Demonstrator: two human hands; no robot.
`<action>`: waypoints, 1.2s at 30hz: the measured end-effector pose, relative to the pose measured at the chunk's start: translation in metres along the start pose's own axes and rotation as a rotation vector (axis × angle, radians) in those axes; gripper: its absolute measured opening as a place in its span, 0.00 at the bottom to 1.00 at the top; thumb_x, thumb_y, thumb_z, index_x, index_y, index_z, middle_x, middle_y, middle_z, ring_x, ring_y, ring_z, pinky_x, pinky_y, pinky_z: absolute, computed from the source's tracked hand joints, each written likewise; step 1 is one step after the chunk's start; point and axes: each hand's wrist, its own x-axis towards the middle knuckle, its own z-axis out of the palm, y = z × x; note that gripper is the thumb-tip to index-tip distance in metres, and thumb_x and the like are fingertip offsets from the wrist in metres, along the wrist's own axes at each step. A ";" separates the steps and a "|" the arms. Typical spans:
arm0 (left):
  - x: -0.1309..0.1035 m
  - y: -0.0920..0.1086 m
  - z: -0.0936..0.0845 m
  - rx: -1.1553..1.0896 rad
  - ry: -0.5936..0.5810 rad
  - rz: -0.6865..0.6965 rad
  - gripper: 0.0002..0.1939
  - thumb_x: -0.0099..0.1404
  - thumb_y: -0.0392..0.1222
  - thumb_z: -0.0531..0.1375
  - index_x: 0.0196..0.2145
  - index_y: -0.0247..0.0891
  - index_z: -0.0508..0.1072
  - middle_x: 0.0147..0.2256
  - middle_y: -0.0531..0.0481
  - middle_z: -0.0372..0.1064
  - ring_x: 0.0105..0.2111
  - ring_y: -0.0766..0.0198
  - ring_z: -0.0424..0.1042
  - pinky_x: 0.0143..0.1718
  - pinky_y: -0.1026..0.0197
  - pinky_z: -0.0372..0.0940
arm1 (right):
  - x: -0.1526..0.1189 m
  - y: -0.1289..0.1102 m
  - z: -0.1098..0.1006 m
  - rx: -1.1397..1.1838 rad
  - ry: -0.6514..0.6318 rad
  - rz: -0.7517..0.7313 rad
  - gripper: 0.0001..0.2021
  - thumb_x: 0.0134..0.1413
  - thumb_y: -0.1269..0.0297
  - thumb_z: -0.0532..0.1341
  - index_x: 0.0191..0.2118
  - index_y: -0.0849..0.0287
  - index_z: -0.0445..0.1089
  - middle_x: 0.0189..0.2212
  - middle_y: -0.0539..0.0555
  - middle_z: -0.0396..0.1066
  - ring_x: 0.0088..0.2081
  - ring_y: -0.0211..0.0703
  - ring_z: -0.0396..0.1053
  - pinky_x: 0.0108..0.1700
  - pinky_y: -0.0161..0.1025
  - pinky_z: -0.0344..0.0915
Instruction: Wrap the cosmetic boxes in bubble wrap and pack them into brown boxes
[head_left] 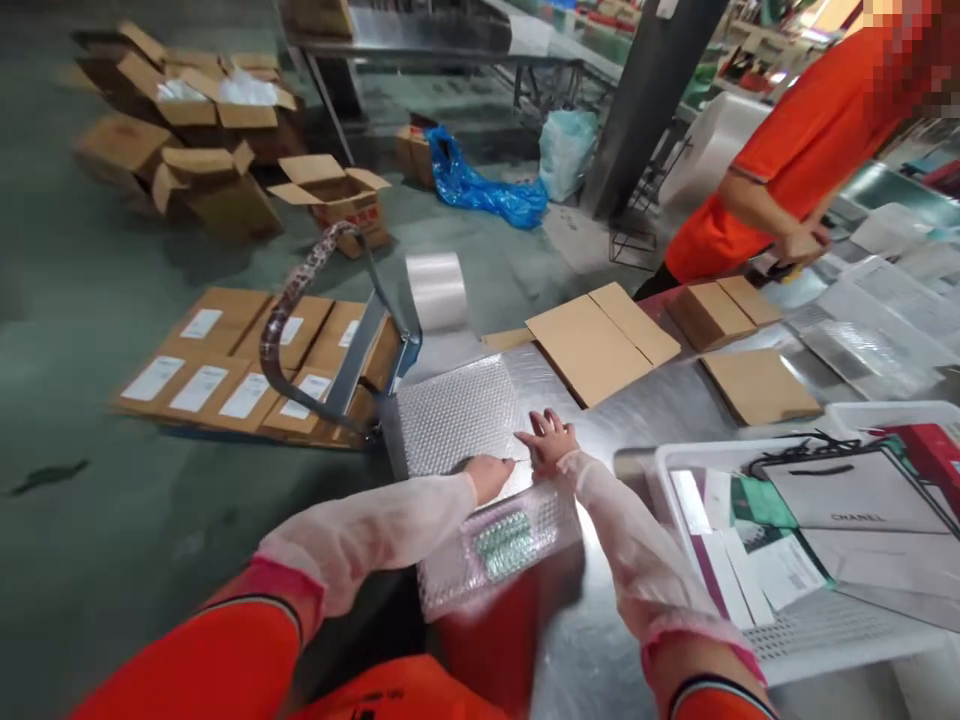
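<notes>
A sheet of bubble wrap (457, 415) lies flat on the metal table (622, 420), running from a roll (437, 290) at the far edge. At its near end, my left hand (491, 478) is closed in a pinch on the wrap's edge. My right hand (550, 440) rests beside it with fingers spread over the right edge of the sheet. Closer to my body, a bubble-wrapped package (501, 548) with green and pinkish contents lies at the table's near edge, below both hands. Translucent sleeves cover both my forearms.
A white basket (847, 640) with boxes and a paper bag stands at right. Flat cardboard (604, 343) lies beyond my hands. Left of the table, a cart (274, 365) carries labelled cartons. Another person (802, 150) works at the back right.
</notes>
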 end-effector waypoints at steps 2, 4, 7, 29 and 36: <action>-0.046 -0.041 0.020 0.011 -0.060 -0.040 0.23 0.67 0.30 0.49 0.58 0.33 0.68 0.42 0.36 0.77 0.44 0.51 0.76 0.45 0.54 0.67 | 0.006 0.000 0.001 -0.024 -0.048 0.024 0.54 0.40 0.53 0.75 0.69 0.30 0.43 0.74 0.54 0.29 0.72 0.69 0.27 0.62 0.68 0.47; -0.113 -0.092 0.048 0.023 -0.127 -0.109 0.24 0.67 0.30 0.47 0.57 0.34 0.69 0.39 0.38 0.78 0.40 0.52 0.77 0.42 0.55 0.68 | 0.011 0.001 0.000 -0.025 -0.092 0.044 0.57 0.39 0.54 0.75 0.70 0.30 0.39 0.74 0.53 0.28 0.72 0.68 0.26 0.62 0.67 0.46; -0.199 -0.157 0.081 0.070 -0.184 -0.267 0.25 0.64 0.29 0.48 0.52 0.44 0.75 0.33 0.48 0.78 0.33 0.56 0.76 0.36 0.58 0.68 | 0.015 0.001 -0.005 -0.026 -0.099 0.061 0.61 0.35 0.56 0.77 0.71 0.33 0.37 0.74 0.54 0.31 0.71 0.67 0.29 0.62 0.66 0.47; 0.013 -0.124 0.005 -0.120 0.578 -0.171 0.23 0.68 0.39 0.55 0.60 0.40 0.66 0.57 0.40 0.67 0.54 0.50 0.63 0.53 0.47 0.55 | -0.001 -0.075 -0.019 0.172 -0.174 -0.259 0.10 0.50 0.68 0.65 0.41 0.59 0.76 0.46 0.58 0.74 0.49 0.51 0.69 0.47 0.41 0.64; 0.006 -0.119 0.008 -0.092 0.561 -0.195 0.26 0.67 0.43 0.58 0.62 0.39 0.63 0.60 0.37 0.62 0.58 0.47 0.58 0.55 0.44 0.53 | -0.004 -0.073 -0.020 0.395 -0.310 -0.301 0.36 0.42 0.48 0.72 0.58 0.53 0.70 0.46 0.52 0.75 0.44 0.46 0.72 0.44 0.37 0.66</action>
